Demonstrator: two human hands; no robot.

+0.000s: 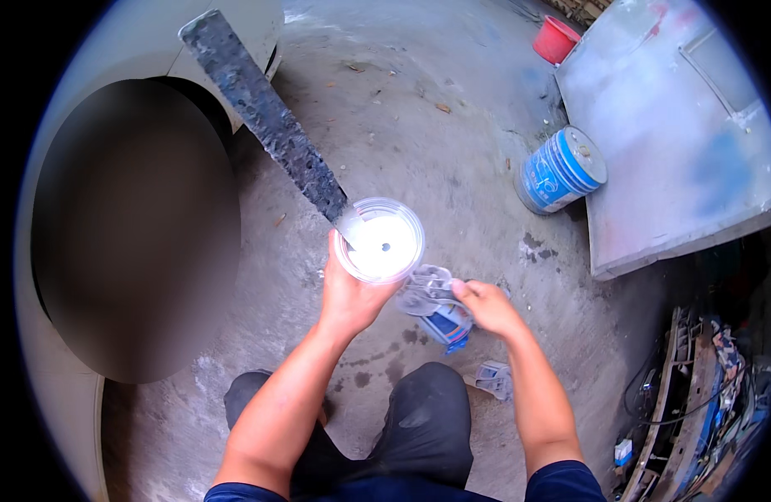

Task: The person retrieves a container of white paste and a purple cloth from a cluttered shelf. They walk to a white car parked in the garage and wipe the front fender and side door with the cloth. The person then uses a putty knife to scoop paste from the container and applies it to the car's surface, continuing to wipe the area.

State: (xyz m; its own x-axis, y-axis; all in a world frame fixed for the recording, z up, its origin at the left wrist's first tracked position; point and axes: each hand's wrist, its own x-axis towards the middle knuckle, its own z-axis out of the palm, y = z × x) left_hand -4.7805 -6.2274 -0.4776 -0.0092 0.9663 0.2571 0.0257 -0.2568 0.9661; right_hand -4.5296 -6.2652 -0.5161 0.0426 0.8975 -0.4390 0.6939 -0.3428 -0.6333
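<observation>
My left hand (354, 301) is wrapped around a clear plastic cup (417, 235) from below and the left. Bright white liquid (392, 251), likely paint, fills part of it, with a small dark spot in the middle. A flat stirring stick (266, 119) crusted with dark dried paint leans on the cup's rim, its cleaner lower end inside. Beside the cup, my right hand (489, 307) pinches a crumpled-looking clear plastic piece (426, 288), blurred by motion. Under that piece shows a blue-labelled container (448, 326); whether it is held or stands on the floor I cannot tell.
A pale car body (65, 357) curves along the left, partly covered by a blurred dark oval. On the stained concrete floor (410, 144) stands a blue paint pail (552, 176) against a paint-smeared panel (674, 157). Behind is a red bucket (554, 41); car parts (680, 383) pile up lower right.
</observation>
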